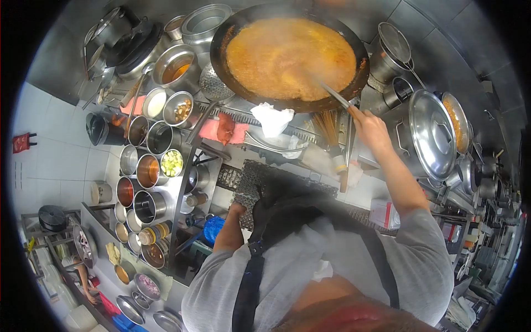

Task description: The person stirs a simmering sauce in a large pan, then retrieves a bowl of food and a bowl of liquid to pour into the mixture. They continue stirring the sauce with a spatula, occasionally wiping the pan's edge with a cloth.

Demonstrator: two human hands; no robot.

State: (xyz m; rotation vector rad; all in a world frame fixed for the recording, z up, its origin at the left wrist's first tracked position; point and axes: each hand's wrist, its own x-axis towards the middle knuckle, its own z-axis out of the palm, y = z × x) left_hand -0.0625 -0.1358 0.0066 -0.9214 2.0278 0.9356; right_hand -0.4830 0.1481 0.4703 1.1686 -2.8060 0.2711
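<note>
A wide black wok point(217, 61) holds a steaming orange-brown sauce point(282, 52). My right hand point(366, 126) is closed around the wooden grip of a long-handled wok utensil point(333, 94). The metal shaft slants into the sauce, and its submerged head is hidden. Down by my hip, beside the dark apron point(293, 199), hangs my left hand point(237, 210); its fingers are too small and shaded to make out. A crumpled white cloth point(272, 119) lies near the wok's front edge, with a bamboo brush point(332, 141) to the right of it.
Left of the wok stand a perforated skimmer point(213, 84), a steel pot point(176, 63) and several metal containers, one with chopped green vegetables point(172, 162). A large lid point(433, 135) and a strainer point(395, 42) are at right. Another person's hand point(90, 293) shows at lower left.
</note>
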